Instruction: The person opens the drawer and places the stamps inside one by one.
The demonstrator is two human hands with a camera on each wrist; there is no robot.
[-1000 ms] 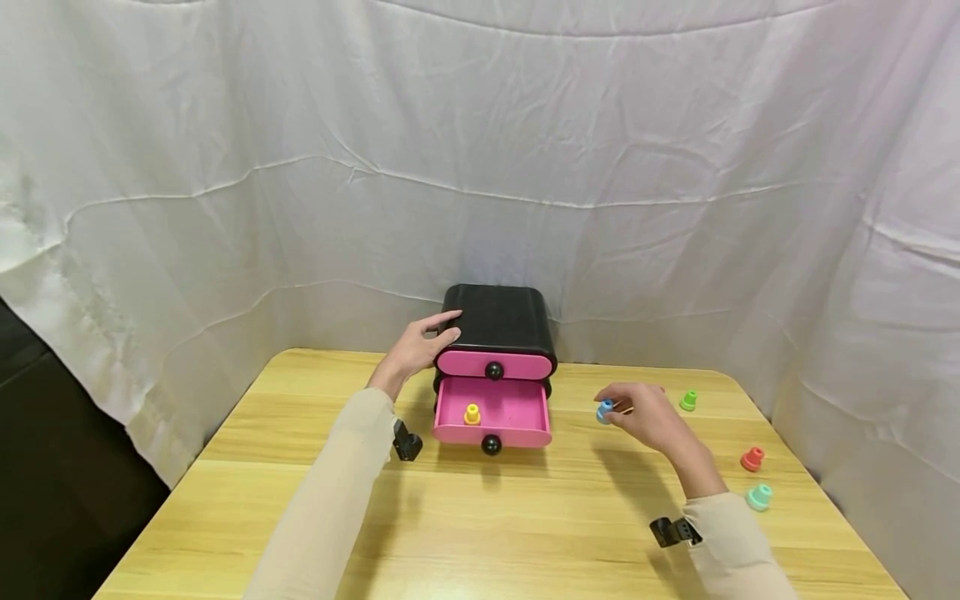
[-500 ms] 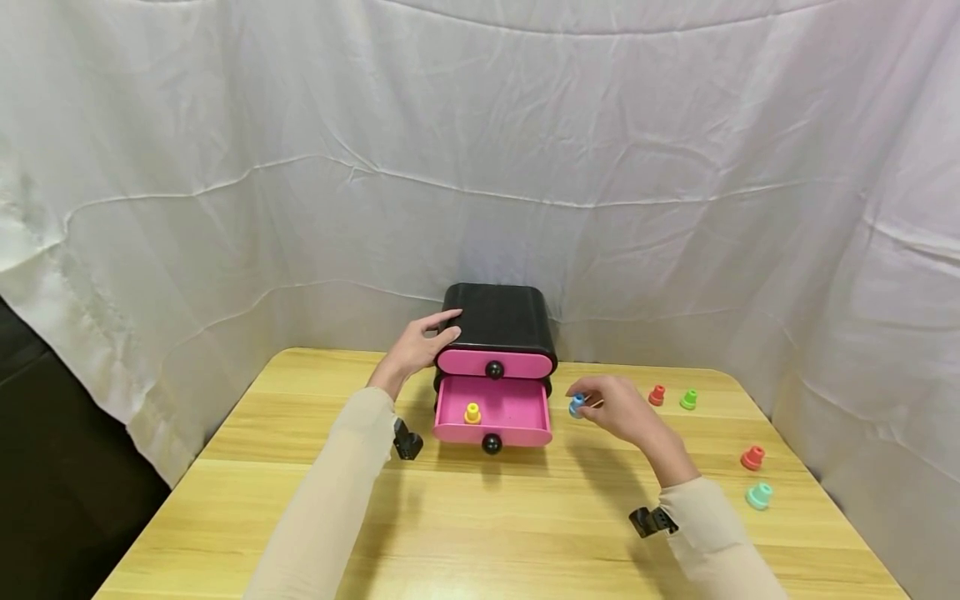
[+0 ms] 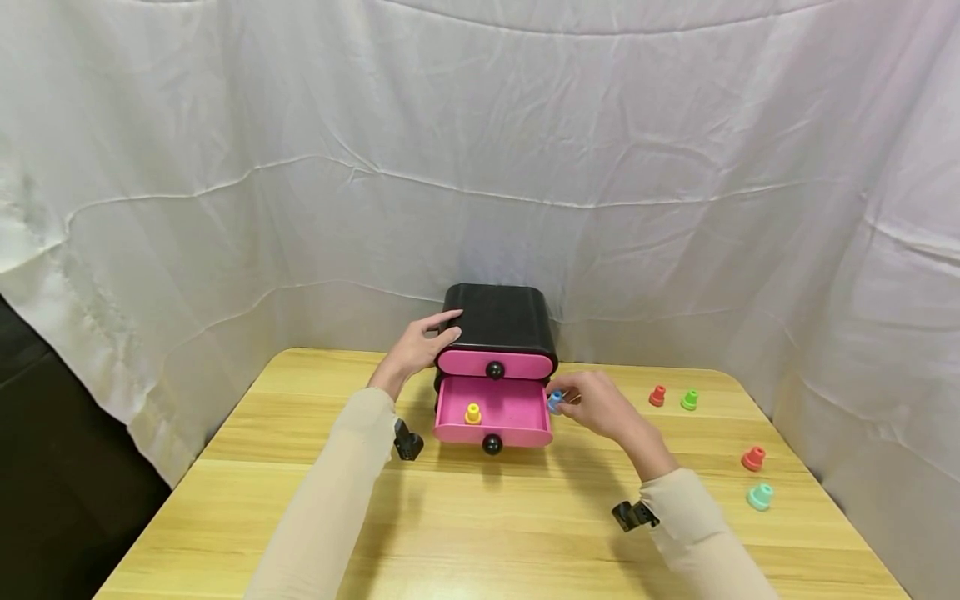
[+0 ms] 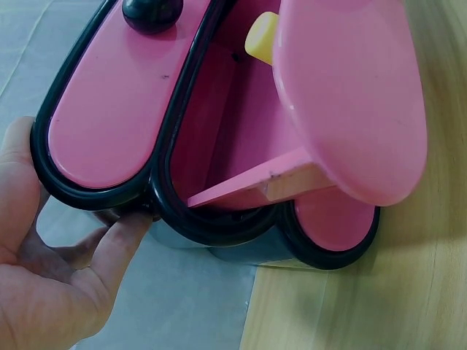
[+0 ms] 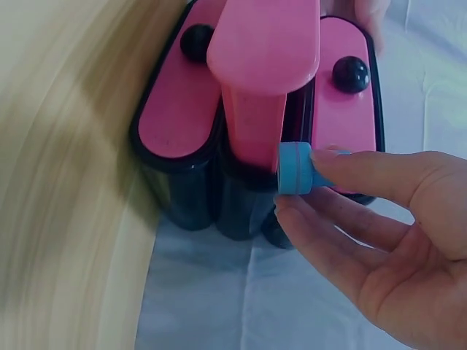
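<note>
A small black drawer chest [image 3: 498, 321] with pink fronts stands at the far middle of the wooden table [image 3: 487, 533]. The left hand [image 3: 417, 348] rests against the chest's left side and top edge, thumb and fingers loosely curved about the black rim, apparently to steady the light cabinet so it does not slide. The middle drawer [image 3: 492, 412] is pulled out toward the near side and already holds a yellow peg [image 3: 472, 413], standing upright near its left half. The right hand [image 3: 596, 403] pinches a blue peg [image 3: 554, 401] between thumb and fingertips, the other fingers gently bent beneath; the peg hangs in the air just beside the right wall of the open drawer, touching or nearly touching it in the right wrist view, and not yet inside. Well apart on the right of the table lie a red peg [image 3: 657, 395] and a green peg [image 3: 688, 399] at the far side, and a second red peg [image 3: 753, 458] and a mint peg [image 3: 760, 497] nearer. A white cloth [image 3: 480, 150] curtains the scene.
</note>
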